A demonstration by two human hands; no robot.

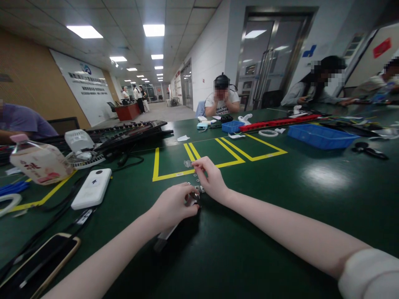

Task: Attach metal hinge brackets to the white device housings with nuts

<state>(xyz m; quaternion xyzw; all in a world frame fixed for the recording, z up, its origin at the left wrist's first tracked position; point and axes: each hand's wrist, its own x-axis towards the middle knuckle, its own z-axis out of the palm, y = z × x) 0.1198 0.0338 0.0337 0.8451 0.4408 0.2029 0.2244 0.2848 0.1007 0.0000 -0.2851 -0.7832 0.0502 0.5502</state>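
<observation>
My left hand (174, 204) is closed, its fingers curled round the upper end of a silvery bar (170, 236) with a dark lower end. The bar slants down under the hand toward me; its held end is mostly hidden. My right hand (212, 178) pinches a small clear plastic piece (188, 163), perhaps a little bag, between thumb and fingertips. Just below that hand, a small pale metal part (202, 189) lies close to the left fingertips. Several tiny rings, one of them a ring (195, 175), are on the green table (264, 232) between the hands.
A white power bank (92, 189), a phone (40, 265), black cables and a bottle (42, 160) stand at the left. Yellow tape (199, 169) marks boxes ahead. Blue trays (321, 136) and a red strip (280, 122) lie farther right. People sit round the table.
</observation>
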